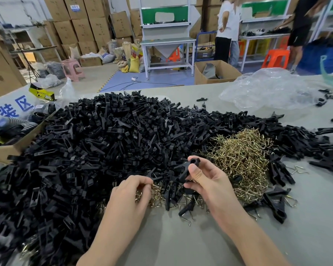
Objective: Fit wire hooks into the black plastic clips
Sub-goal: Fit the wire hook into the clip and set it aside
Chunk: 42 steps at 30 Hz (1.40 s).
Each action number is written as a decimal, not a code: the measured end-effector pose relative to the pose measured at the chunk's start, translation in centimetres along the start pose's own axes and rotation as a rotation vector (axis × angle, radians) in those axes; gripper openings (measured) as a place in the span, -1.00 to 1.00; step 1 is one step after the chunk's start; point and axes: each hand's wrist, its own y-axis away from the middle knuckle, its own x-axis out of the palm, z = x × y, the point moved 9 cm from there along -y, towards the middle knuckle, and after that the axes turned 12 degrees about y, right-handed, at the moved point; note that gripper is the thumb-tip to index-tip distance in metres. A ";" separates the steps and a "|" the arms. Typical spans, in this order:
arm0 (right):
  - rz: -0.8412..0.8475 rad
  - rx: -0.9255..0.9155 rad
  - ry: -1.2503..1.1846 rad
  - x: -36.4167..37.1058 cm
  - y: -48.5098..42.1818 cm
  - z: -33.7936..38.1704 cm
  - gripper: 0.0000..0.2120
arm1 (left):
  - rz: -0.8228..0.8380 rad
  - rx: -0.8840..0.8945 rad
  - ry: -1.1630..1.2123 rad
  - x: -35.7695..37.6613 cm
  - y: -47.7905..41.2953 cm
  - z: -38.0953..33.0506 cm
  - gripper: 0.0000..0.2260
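Item 1. Right hand: raised just above the worktop, with the thumb and curled fingers gripping one black clip. The clip's rounded end points up and away from the person.

Item 2. Left hand: low and just left of the right hand, fingers curled. Thumb and forefinger pinch a wire hook at the near edge of a thin scatter of hooks.

Item 3. Heap of black clips: directly beyond both hands. It spreads far to the left of the left hand and runs down past that forearm to the near edge.

Item 4. Heap of wire hooks: brass-coloured, just right of and beyond the right hand. Loose clips ring it.

Item 5. Open room: bare worktop lies between the two forearms and to the right of the right forearm. The worktop's far edge is well beyond the clip heap.

Item 6. Clear plastic bag: crumpled, far beyond and right of the right hand.

Item 7. Cardboard box: open, far left of the left hand and touching the clip heap.

Item 8. Writing: a white sign beyond the box carries blue characters, of which "装区" can be read. A yellow-and-black pack next to it shows "PRO"; the rest is blurred.
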 end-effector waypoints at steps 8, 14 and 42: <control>0.312 -0.014 0.075 3.5 1.3 0.1 -0.71 | -0.146 -0.058 0.514 -0.5 0.1 -1.1 -0.76; 0.339 0.008 -0.023 4.2 1.4 0.0 -0.70 | -0.069 -0.054 0.580 1.0 0.5 -1.9 -0.68; 0.203 -0.038 0.096 2.5 0.6 -0.5 -0.73 | -0.053 -0.533 1.260 3.9 0.9 0.0 -0.89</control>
